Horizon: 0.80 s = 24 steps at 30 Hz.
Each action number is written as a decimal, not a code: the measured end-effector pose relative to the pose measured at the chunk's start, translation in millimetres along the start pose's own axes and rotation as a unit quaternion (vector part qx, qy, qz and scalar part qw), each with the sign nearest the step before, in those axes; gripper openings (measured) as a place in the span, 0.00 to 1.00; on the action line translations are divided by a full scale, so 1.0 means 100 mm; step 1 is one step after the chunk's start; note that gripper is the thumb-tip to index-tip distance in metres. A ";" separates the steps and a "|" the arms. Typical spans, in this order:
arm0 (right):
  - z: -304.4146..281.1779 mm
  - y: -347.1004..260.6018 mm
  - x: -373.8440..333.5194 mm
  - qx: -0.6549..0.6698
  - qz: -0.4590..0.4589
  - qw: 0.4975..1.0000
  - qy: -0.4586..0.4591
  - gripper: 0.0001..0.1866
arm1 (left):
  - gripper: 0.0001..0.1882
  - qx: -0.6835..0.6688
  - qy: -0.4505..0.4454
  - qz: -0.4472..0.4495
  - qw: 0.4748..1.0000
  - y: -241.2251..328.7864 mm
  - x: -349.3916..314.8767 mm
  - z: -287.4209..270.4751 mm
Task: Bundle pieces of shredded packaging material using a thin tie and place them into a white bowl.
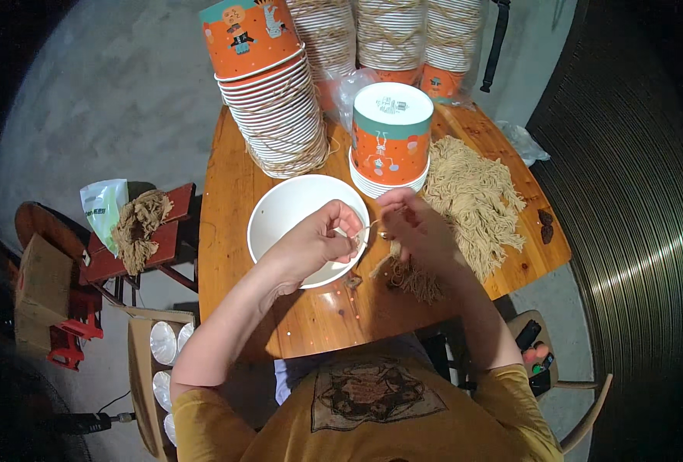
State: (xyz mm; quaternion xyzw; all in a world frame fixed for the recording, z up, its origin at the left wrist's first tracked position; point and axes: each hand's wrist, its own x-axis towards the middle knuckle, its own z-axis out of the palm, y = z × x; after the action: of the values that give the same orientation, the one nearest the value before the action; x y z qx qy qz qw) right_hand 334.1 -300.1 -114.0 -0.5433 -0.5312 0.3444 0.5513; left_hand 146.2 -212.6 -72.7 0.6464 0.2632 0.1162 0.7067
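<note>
The white tub (286, 212) is resting on the desk (229, 231), just beneath the left hand (314, 242), with its round mouth facing up and its bare, smooth inner wall showing. A small dark spot is marking that wall, left of the left hand. The left hand is closing its fingertips in a pinch at the tub's right rim, on what is looking like a short pale cord (371, 224). The right hand (422, 227) is curving half closed just beside it; whether it is gripping the cord, I cannot tell. Tan strands (418, 283) are lying under the right wrist, and a thick, wavy strand pile (476, 204) is spreading to the right of that hand.

Beyond the hands, an upturned tub (391, 158) is showing orange sides, a teal band, cartoon figures and a white base carrying small print too tiny to read. A tall stack (272, 115), farther off to the left, is wearing similar orange and teal artwork, with tan cords hanging about its white rims. Well to the left of the hands, a bag (102, 206) is displaying printed lettering in white and green.
</note>
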 end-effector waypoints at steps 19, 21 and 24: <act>0.21 -0.21 -0.06 -0.123 -0.068 0.990 -0.018 0.05 | 0.14 0.309 0.095 0.181 0.929 -0.05 -0.08 0.11; 0.22 -0.22 -0.06 -0.127 -0.064 0.990 -0.018 0.05 | 0.14 0.320 0.096 0.180 0.925 -0.07 -0.08 0.10; 0.23 -0.23 -0.07 -0.115 -0.057 0.992 -0.016 0.05 | 0.11 0.343 0.126 0.170 0.915 -0.09 -0.06 0.08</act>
State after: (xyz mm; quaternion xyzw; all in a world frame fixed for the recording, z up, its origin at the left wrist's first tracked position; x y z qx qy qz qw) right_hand 306.0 -305.1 -97.2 -0.5663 -0.6063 0.2571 0.4955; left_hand 143.7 -223.5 -79.5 0.8642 0.2596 0.2178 0.3718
